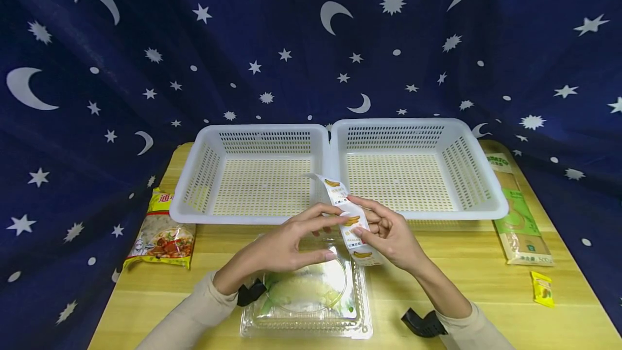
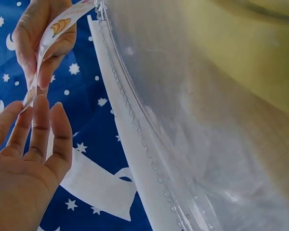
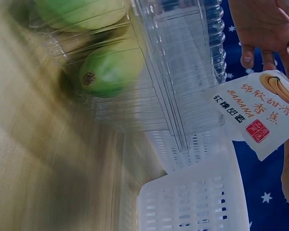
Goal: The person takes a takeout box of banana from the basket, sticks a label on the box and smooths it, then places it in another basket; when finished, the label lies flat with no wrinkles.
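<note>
At mid-frame the right hand [image 1: 394,235] pinches a banana-label strip [image 1: 351,236]; the left hand's [image 1: 293,236] extended fingertips meet its left edge. Its top crosses the left basket's [image 1: 243,219] right edge. Below sits a clear container [image 1: 306,290]; tabletop [image 1: 466,269] stretches rightward.

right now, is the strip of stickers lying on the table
No, the right hand is pinching the strip of stickers.
</note>
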Action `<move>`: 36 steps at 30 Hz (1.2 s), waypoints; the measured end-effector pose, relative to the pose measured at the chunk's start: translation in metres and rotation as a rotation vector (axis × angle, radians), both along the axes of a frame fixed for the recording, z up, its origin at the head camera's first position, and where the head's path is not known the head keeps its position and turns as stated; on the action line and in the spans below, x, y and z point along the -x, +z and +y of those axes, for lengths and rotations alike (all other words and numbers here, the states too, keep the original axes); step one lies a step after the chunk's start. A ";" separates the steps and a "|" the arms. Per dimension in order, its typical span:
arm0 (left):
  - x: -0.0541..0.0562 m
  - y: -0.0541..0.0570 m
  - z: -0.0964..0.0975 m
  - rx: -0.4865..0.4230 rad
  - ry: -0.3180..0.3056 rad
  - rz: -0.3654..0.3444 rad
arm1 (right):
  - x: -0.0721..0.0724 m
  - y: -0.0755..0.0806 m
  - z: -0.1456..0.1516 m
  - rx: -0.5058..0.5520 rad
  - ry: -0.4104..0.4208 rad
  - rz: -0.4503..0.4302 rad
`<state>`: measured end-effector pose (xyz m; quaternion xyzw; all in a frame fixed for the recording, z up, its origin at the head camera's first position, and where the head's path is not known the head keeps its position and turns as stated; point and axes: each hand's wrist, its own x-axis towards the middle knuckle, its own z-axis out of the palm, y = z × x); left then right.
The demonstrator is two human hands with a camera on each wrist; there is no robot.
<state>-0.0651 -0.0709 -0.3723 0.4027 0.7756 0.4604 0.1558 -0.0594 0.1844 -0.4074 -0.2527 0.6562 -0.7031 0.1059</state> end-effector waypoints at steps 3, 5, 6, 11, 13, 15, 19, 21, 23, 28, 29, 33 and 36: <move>0.000 0.000 0.000 -0.005 0.003 -0.006 | 0.000 0.000 0.000 0.005 0.002 0.003; 0.000 0.000 0.000 -0.006 0.003 -0.005 | 0.001 0.000 0.000 0.009 0.007 0.014; 0.000 0.000 0.000 -0.006 0.003 -0.004 | 0.000 0.000 0.000 0.007 0.008 0.014; 0.000 0.000 0.000 -0.004 0.002 -0.003 | -0.001 0.001 0.000 0.006 0.008 0.026; 0.000 0.000 0.000 -0.004 0.002 -0.004 | -0.001 0.001 0.000 0.012 0.010 0.028; 0.000 0.000 0.000 -0.002 0.001 -0.005 | -0.001 0.001 0.000 0.020 0.015 0.028; -0.001 0.001 0.000 -0.006 0.000 -0.006 | -0.002 0.000 0.000 0.037 0.024 0.019; -0.001 0.001 0.000 -0.009 -0.002 -0.006 | -0.002 0.000 -0.001 0.045 0.027 0.016; -0.001 0.001 0.000 -0.016 -0.004 -0.004 | -0.003 0.000 -0.001 0.051 0.029 0.019; -0.002 0.000 0.000 -0.037 -0.014 0.030 | -0.005 0.000 0.000 0.060 0.038 -0.004; -0.002 -0.001 0.000 -0.044 -0.015 0.035 | -0.006 -0.001 0.000 0.058 0.040 -0.010; -0.003 -0.002 -0.001 -0.083 -0.020 0.041 | -0.011 -0.006 0.004 0.040 0.037 -0.022; -0.004 -0.002 -0.003 -0.115 -0.015 0.039 | -0.016 -0.011 0.008 0.052 0.045 -0.015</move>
